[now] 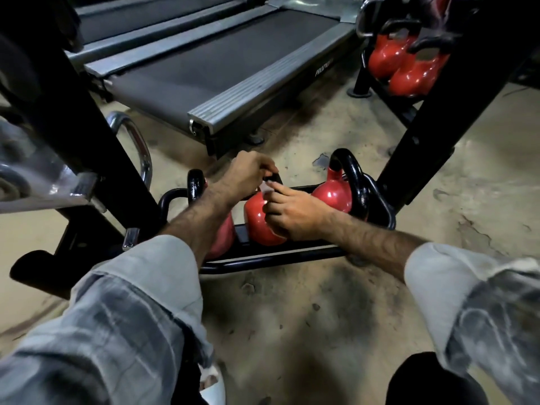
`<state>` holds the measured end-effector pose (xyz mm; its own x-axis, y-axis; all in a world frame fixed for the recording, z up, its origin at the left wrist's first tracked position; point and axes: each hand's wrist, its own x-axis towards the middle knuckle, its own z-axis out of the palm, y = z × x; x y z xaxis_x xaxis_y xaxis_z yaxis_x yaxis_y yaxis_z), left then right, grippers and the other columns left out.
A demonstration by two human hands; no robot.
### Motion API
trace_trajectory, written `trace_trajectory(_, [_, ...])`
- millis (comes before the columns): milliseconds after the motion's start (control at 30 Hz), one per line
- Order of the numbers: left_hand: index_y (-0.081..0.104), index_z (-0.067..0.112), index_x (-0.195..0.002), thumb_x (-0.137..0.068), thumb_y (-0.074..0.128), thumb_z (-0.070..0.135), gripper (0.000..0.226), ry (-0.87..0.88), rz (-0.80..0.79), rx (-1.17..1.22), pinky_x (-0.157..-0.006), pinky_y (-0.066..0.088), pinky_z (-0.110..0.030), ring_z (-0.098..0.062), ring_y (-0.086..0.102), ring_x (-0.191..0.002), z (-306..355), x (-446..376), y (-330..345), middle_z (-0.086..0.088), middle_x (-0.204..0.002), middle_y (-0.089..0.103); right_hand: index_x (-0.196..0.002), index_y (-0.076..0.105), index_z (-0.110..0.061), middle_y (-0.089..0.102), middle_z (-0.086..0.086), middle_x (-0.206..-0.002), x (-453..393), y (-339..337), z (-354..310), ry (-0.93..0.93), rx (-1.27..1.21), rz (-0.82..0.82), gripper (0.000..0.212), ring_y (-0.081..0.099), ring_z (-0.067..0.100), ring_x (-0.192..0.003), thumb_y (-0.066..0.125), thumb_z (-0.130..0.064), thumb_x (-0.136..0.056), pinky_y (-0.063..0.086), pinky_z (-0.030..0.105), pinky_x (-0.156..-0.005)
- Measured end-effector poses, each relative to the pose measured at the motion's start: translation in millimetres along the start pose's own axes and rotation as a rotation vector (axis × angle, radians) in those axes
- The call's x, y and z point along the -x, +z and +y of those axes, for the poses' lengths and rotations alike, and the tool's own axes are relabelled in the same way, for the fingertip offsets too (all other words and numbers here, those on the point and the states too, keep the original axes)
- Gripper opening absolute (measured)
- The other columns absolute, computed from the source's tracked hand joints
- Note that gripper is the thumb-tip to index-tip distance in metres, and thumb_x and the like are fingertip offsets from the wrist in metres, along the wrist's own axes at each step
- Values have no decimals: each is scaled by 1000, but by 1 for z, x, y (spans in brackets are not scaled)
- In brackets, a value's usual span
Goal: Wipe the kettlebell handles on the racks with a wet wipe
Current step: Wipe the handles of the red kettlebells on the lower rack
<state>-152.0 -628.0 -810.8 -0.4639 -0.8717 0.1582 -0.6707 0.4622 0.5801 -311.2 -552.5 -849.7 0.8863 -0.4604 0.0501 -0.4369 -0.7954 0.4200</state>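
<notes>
Three red kettlebells with black handles sit on a low black floor rack (277,257). My left hand (245,173) grips the top of the middle kettlebell's (258,220) handle. My right hand (292,211) pinches a small white wet wipe (265,189) against that handle, just below my left fingers. The left kettlebell (195,182) is mostly hidden behind my left forearm. The right kettlebell (336,194) stands free, its handle upright.
A treadmill (222,68) lies on the floor straight ahead. Black frame posts rise at left (87,112) and right (438,127). More red kettlebells (406,65) rest on a second rack at upper right. A chrome bar (140,147) curves at the left.
</notes>
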Motion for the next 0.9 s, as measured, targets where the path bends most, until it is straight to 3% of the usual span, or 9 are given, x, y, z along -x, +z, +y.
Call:
trace_trajectory(200, [74, 9, -101, -87, 56, -4, 26, -10, -31, 73, -99, 46, -23, -10, 60, -111, -6, 2, -5, -5, -114, 69, -90, 71, -15, 68, 8, -95, 0, -4, 9, -257, 106, -102, 19, 59, 31, -99, 56, -22, -80, 32, 55, -110])
trace_trajectory(333, [73, 8, -103, -87, 52, -7, 31, -16, -40, 81, -99, 44, -21, -11, 59, -114, -7, 1, -4, -7, -114, 68, -83, 67, -11, 65, 10, -83, -12, -18, 23, -210, 106, -79, 20, 59, 34, -91, 54, -26, -82, 36, 55, -105])
trace_trajectory(467, [72, 9, -106, -88, 52, -8, 32, 20, -77, 91, -104, 40, -20, -11, 56, -118, -14, 2, -7, -7, -120, 66, -89, 66, -7, 63, 14, -90, -1, 0, 7, -218, 117, -93, 18, 57, 35, -95, 51, -17, -85, 26, 57, -112])
trace_trajectory(633, [72, 14, -106, -89, 54, -4, 32, 16, -66, 92, -105, 41, -23, -8, 56, -118, -18, 0, -5, -4, -119, 66, -87, 67, -10, 64, 10, -83, -14, -12, 28, -288, 54, -45, 20, 59, 33, -87, 55, -26, -82, 35, 56, -105])
trace_trajectory(700, [72, 14, -107, -90, 55, -2, 29, 17, -68, 106, -104, 40, -19, -7, 55, -118, -17, -1, -4, -4, -120, 66, -91, 68, -10, 65, 10, -87, -12, -7, 25, -226, 24, 13, 22, 59, 33, -93, 52, -25, -85, 33, 55, -108])
trace_trajectory(767, [72, 14, -108, -90, 55, -1, 29, 24, -78, 109, -102, 38, -15, -6, 55, -118, -18, -1, -5, -3, -121, 65, -101, 68, -8, 65, 13, -102, -1, 4, 13, -98, -16, 102, 25, 56, 35, -112, 48, -20, -91, 27, 53, -114])
trace_trajectory(900, [72, 15, -107, -89, 52, -3, 33, 34, -78, 99, -103, 36, -14, -6, 55, -118, -23, -2, -4, -2, -120, 66, -121, 64, -3, 52, 19, -139, 16, 20, -26, 259, -167, 343, 27, 34, 34, -141, 50, -13, -100, 30, 50, -114])
